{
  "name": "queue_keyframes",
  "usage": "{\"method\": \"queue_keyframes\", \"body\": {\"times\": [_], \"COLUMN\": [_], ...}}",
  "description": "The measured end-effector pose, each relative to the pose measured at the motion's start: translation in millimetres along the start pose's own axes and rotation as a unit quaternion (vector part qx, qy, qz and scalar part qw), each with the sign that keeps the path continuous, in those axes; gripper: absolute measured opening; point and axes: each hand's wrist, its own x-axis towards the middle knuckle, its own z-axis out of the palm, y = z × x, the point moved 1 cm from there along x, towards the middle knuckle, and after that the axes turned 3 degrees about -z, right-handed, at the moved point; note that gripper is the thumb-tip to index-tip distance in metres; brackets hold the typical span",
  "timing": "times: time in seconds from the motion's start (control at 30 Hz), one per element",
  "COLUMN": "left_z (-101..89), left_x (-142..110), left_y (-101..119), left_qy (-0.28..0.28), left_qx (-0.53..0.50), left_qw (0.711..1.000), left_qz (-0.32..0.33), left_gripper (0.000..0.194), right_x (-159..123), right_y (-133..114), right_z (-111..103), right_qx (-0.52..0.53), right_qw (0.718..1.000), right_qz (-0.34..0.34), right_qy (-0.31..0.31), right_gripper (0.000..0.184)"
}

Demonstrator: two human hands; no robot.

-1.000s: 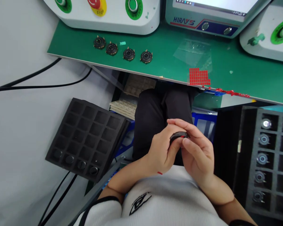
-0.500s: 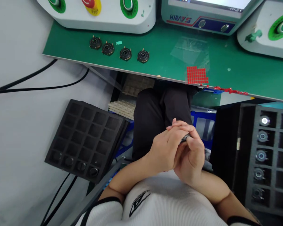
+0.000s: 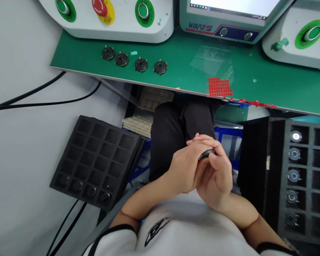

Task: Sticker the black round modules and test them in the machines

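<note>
In front of my lap, both hands meet around a dark round watch case point(image 3: 206, 154), whose edge shows between the fingers and thumb. My left hand point(image 3: 183, 170) is closed over it from the left. From the right, my right hand point(image 3: 216, 170) cups it, thumb pressed near its rim. Most of the watch case is hidden by the hands. Several similar black watch cases point(image 3: 141, 64) with lugs lie in a row on the green bench point(image 3: 181, 76).
A black foam tray point(image 3: 100, 145) at left has round parts in its front row. At right, another foam tray point(image 3: 310, 170) holds several watch cases in one column. A sheet of red squares point(image 3: 220, 87) lies by the bench edge, below a monitor point(image 3: 229, 21) and an emergency stop button point(image 3: 100, 7).
My hands have shifted slightly around the watch case, and more of its dark edge shows now. The view has tilted up a little.
</note>
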Motion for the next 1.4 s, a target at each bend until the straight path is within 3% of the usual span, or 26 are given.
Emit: {"method": "queue_keyframes", "body": {"times": [0.2,0.27,0.33,0.37,0.4,0.5,0.53,0.63,0.7,0.8,1.0,1.17,1.33,1.4], "left_z": [5.2,4.8,1.5,-0.8,-3.2,-9.5,-10.9,-11.8,-10.0,-6.1,-3.4,-3.6,-0.4,1.1], "left_x": [-3.9,-4.2,-3.2,-2.3,-1.5,1.3,2.1,3.4,3.3,1.7,-2.8,-1.9,-2.1,-4.5], "left_y": [-3.8,-2.4,1.0,3.1,5.6,13.0,14.6,16.3,16.5,17.7,22.0,23.9,21.4,21.0], "left_qy": [0.01,0.009,-0.001,-0.013,-0.031,-0.095,-0.111,-0.131,-0.129,-0.123,-0.112,-0.098,-0.109,-0.108], "left_qx": [0.029,-0.01,-0.139,-0.239,-0.347,-0.578,-0.611,-0.657,-0.672,-0.671,-0.656,-0.688,-0.702,-0.693], "left_qw": [0.998,0.999,0.989,0.964,0.921,0.747,0.706,0.642,0.628,0.635,0.644,0.621,0.601,0.607], "left_qz": [0.06,0.034,-0.052,-0.114,-0.178,-0.315,-0.339,-0.373,-0.369,-0.362,-0.378,-0.363,-0.365,-0.373], "left_gripper": [0.025,0.022,0.016,0.015,0.017,0.024,0.024,0.025,0.027,0.032,0.033,0.027,0.031,0.034], "right_x": [-3.2,-2.5,-1.4,-0.8,-0.3,0.9,1.3,3.7,6.2,10.4,13.2,14.4,18.0,18.9], "right_y": [3.9,1.3,-3.2,-5.7,-8.1,-12.9,-13.4,-12.9,-13.0,-13.5,-10.2,-9.7,-13.5,-14.2], "right_z": [2.2,-0.6,-5.7,-8.8,-12.1,-21.2,-23.4,-27.4,-29.2,-33.6,-42.6,-32.7,-25.4,-24.2], "right_qx": [-0.005,-0.01,-0.044,-0.073,-0.108,-0.194,-0.205,-0.199,-0.192,-0.184,-0.183,-0.136,-0.136,-0.137], "right_qw": [0.999,0.999,0.999,0.995,0.989,0.957,0.947,0.937,0.931,0.925,0.944,0.94,0.944,0.944], "right_qz": [0.013,0.013,0.01,-0.003,-0.031,-0.161,-0.197,-0.236,-0.25,-0.259,-0.227,-0.249,-0.245,-0.244], "right_qy": [0.041,0.028,-0.026,-0.061,-0.093,-0.142,-0.147,-0.162,-0.184,-0.209,-0.151,-0.187,-0.175,-0.174], "right_gripper": [0.017,0.017,0.013,0.011,0.019,0.054,0.06,0.068,0.074,0.077,0.062,0.055,0.041,0.038]}}
